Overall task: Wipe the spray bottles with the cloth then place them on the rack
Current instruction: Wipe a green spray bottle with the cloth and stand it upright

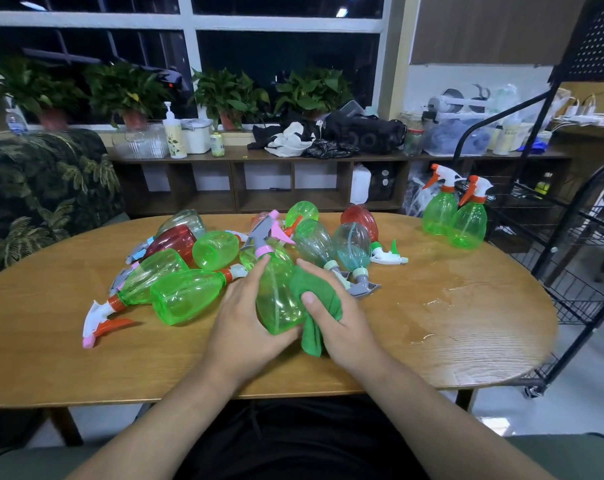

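The left hand (245, 320) clasps the green spray bottle (276, 303) at the counter (432, 341), steadying it so the right hand (342, 320), bunched round the green cloth (314, 337), can rub its side.

The left hand (245, 313) and the right hand (338, 317) are bare, with short, plain nails, clearest on the right thumb (308, 298). Behind each hand, the left forearm (162, 410) and the right forearm (428, 403) are bare as far back as the view reaches. Behind the wrists, between the two forearms, is black clothing (293, 441), soft and creased, with what looks like a thin dark cord (255, 424) hanging down it.
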The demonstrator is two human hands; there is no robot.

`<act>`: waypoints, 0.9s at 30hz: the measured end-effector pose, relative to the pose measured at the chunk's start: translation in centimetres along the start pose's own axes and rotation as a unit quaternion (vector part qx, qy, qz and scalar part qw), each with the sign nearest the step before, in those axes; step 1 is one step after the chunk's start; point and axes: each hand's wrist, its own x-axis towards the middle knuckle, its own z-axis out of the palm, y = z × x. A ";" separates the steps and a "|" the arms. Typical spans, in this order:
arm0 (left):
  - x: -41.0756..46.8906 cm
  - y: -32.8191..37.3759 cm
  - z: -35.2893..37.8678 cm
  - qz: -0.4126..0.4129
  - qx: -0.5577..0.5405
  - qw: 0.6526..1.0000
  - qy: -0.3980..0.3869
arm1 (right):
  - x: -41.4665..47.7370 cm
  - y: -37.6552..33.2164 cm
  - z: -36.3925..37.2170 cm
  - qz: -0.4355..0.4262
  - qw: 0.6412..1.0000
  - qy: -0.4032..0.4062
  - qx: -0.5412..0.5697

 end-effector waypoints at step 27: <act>-0.5 1.2 -0.6 0.120 -0.006 0.987 -0.105 | 1.1 -0.2 -1.0 0.187 0.923 0.045 0.332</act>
